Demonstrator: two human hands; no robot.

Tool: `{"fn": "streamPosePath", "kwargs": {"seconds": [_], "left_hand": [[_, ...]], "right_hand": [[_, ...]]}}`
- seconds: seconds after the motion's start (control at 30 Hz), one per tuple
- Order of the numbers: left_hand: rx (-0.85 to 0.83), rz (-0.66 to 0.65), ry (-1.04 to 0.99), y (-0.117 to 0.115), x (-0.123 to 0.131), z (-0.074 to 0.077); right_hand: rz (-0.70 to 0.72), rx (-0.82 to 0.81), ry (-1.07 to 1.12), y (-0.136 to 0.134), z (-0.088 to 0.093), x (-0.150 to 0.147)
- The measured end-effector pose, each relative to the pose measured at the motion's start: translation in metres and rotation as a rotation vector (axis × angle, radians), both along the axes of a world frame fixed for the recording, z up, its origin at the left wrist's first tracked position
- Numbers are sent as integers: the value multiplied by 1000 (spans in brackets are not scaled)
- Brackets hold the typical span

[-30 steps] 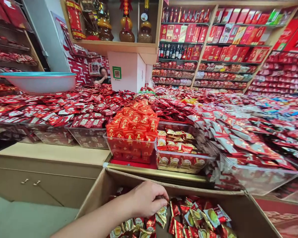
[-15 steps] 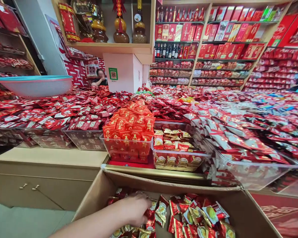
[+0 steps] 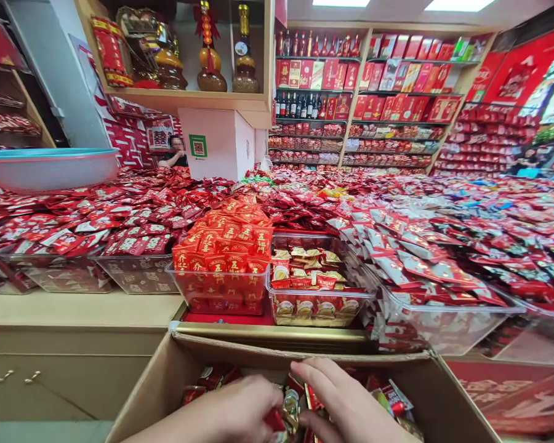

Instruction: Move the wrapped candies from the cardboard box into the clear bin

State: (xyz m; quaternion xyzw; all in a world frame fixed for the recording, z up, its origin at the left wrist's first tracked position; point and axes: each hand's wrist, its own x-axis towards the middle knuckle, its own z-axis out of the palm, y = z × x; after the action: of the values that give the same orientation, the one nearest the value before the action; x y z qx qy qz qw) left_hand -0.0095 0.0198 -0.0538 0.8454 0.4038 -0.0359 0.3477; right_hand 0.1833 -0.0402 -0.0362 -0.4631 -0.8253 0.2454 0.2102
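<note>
Small, shiny red-and-gold wrapped sweets (image 3: pixel 292 403) lie loose in the bottom of an open brown cardboard box (image 3: pixel 450 400), some near its far left corner, others over by its right wall, and a few in the gap between the person's two bare hands. The left hand (image 3: pixel 252 403) is blurred, its fingers bent down among the wrappers with red foil right by the fingertips; I can't tell whether it has hold of any. The right hand (image 3: pixel 341 397) is spread fairly wide over the sweets, fingers reaching forward and thumb apart, with nothing that I can see gripped in it.

The box sits just in front of the counter's (image 3: pixel 277 332) gold-trimmed near edge. Along that edge, right behind the box, stands a clear plastic bin (image 3: pixel 323 294) of similar sweets, marked DURIAN. Just left of it, another clear bin (image 3: pixel 218 271) is heaped with bright orange-red packets (image 3: pixel 226 237) printed in gold characters. To the right, a wider clear tub (image 3: pixel 443 306) overflows with red-and-white packets. Towards the counter's left end, a pale plastic basin with a blue rim (image 3: pixel 50 169) rests above the red heaps.
</note>
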Motion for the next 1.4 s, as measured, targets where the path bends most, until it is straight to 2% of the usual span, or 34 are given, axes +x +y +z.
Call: {"fn": "streamPosePath", "kwargs": {"seconds": [0.1,0.2,0.3,0.4,0.47,0.53,0.63,0.8,0.87,0.9,1.0,1.1,1.17,1.3,1.4], "left_hand": [[13,93,-313,2,13,30],[-116,254,-568,3,22,45],[-224,337,-711,2,23,46],[-226,352,-751,0,22,45],[-230,359,-768,-2,21,46],[-307,353,-801,-2,22,47],[-492,363,-881,0,23,45],[-565,442,-885,7,21,44],[-595,478,-893,8,20,47],[-617,497,-910,9,19,49],[-646,536,-968,11,16,52],[-605,553,-969,16,12,49],[-566,560,-946,19,11,46],[-499,521,-888,21,9,44],[-496,498,-860,21,8,44]], "right_hand": [[-11,-156,243,19,-1,3],[-61,-279,501,22,-1,6],[-126,-399,710,21,1,7],[-157,-474,811,21,2,6],[-172,-468,819,20,2,5],[-185,-420,805,19,3,4],[-179,-201,702,16,6,3],[84,588,40,11,20,2],[160,819,-105,11,30,3],[169,877,-128,14,36,5],[57,890,-79,31,63,15],[-137,825,-7,68,91,29],[-200,736,-51,96,104,35],[-141,578,-253,138,110,34],[-110,592,-384,152,109,25]]}}
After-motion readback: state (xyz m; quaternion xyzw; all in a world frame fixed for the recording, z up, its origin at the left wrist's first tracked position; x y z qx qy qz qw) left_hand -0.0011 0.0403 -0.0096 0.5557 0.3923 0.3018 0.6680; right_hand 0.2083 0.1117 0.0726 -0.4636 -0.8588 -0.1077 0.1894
